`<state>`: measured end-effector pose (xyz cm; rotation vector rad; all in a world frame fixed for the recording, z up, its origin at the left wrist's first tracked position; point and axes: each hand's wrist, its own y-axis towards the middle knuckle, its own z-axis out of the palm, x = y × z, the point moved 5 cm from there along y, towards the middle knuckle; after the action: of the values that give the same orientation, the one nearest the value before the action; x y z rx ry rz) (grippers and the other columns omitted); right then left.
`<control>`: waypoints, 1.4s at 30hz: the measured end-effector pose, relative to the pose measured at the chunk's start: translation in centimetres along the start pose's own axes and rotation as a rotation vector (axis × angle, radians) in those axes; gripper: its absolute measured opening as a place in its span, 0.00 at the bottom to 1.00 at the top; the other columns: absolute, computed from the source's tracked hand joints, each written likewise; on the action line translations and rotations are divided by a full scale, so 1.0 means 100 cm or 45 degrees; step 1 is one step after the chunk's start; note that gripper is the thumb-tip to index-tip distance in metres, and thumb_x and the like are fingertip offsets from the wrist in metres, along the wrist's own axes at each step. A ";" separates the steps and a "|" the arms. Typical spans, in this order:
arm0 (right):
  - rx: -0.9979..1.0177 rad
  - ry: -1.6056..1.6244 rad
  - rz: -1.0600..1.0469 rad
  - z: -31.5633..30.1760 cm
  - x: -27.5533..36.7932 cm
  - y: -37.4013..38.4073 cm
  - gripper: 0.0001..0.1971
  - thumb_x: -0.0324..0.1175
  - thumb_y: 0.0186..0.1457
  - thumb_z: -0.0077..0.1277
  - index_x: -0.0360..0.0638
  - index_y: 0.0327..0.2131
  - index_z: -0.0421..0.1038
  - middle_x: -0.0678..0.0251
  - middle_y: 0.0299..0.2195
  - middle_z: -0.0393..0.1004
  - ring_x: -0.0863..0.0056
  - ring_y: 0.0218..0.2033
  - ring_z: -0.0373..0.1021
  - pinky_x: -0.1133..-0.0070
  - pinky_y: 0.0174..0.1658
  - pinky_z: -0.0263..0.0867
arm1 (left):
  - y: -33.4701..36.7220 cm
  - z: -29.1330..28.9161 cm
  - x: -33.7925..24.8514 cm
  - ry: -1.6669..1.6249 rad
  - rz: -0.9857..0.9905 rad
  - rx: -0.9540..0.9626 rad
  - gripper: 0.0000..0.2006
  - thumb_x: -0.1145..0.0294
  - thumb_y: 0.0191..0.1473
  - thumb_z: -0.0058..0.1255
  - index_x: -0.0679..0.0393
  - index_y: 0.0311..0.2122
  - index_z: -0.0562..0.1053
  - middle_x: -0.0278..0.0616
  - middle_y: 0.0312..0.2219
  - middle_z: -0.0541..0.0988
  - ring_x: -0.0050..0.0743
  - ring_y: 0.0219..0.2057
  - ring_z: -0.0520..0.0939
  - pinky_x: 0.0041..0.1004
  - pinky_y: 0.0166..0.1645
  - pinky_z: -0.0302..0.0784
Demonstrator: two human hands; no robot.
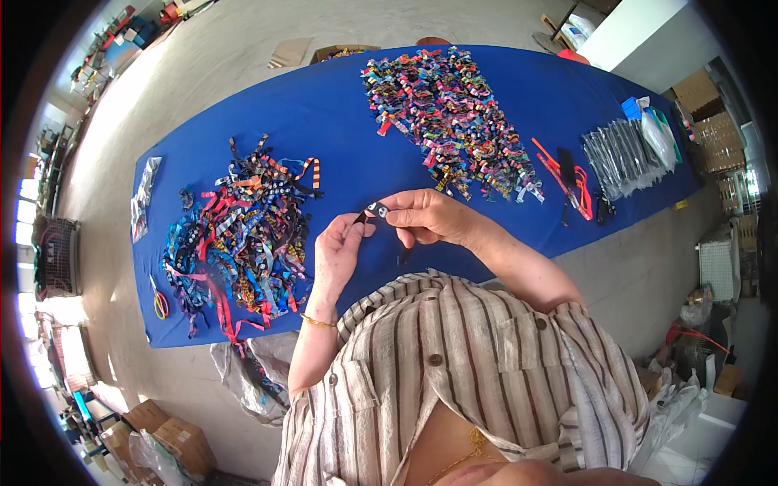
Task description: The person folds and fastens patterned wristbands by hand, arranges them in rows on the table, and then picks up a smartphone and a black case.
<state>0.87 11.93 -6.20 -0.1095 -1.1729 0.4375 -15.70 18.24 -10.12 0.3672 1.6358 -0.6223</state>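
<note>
Honestly can't read any text, numbers or logos here. Closest thing is the narrow black fabric strip with roundish white printed marks [378, 210], and those look like little pictures to me, not letters. The big tangled heap of multicoloured patterned ribbons [243, 243] on the left is covered in prints, but way too small and jumbled to make out. Same deal with the slanting block of small multicoloured ribbon bunches [446, 113] further back. Any lettering on the open-floor brown cardboard boxes [185, 444] lower left, or the stacked brown cardboard cartons [717, 134] far right, is too tiny to tell.
</note>
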 end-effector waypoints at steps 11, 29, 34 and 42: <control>0.034 -0.369 0.190 -0.002 -0.011 -0.003 0.14 0.36 0.61 0.51 0.42 0.48 0.72 0.68 0.35 0.80 0.90 0.13 0.61 0.89 0.17 0.57 | -0.003 0.005 -0.021 0.132 0.275 -0.113 0.05 0.77 0.60 0.46 0.63 0.39 0.74 0.36 0.26 0.81 0.16 0.28 0.79 0.19 0.35 0.74; 0.046 -0.073 0.000 -0.002 -0.002 0.001 0.16 0.34 0.64 0.43 0.40 0.52 0.68 0.64 0.24 0.77 0.89 0.12 0.60 0.90 0.15 0.54 | 0.000 0.007 -0.011 -0.264 0.043 0.009 0.04 0.79 0.59 0.49 0.67 0.38 0.73 0.39 0.29 0.81 0.19 0.28 0.79 0.19 0.37 0.75; 0.045 0.003 0.026 0.000 0.007 0.000 0.19 0.32 0.64 0.40 0.42 0.57 0.64 0.60 0.26 0.77 0.89 0.12 0.61 0.90 0.14 0.53 | 0.001 0.005 -0.007 -0.404 0.001 0.019 0.05 0.78 0.58 0.49 0.67 0.39 0.72 0.42 0.30 0.81 0.23 0.29 0.81 0.21 0.37 0.76; -0.006 -0.009 0.056 0.004 0.009 -0.004 0.26 0.30 0.63 0.40 0.50 0.64 0.55 0.58 0.25 0.77 0.90 0.09 0.56 0.91 0.14 0.52 | 0.004 0.007 -0.007 -0.500 -0.017 0.086 0.06 0.77 0.58 0.49 0.67 0.40 0.72 0.43 0.31 0.82 0.24 0.28 0.82 0.22 0.35 0.77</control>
<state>0.94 11.86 -5.18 -0.1382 -1.1801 0.4740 -14.81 18.19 -9.53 0.2636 1.2454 -0.7122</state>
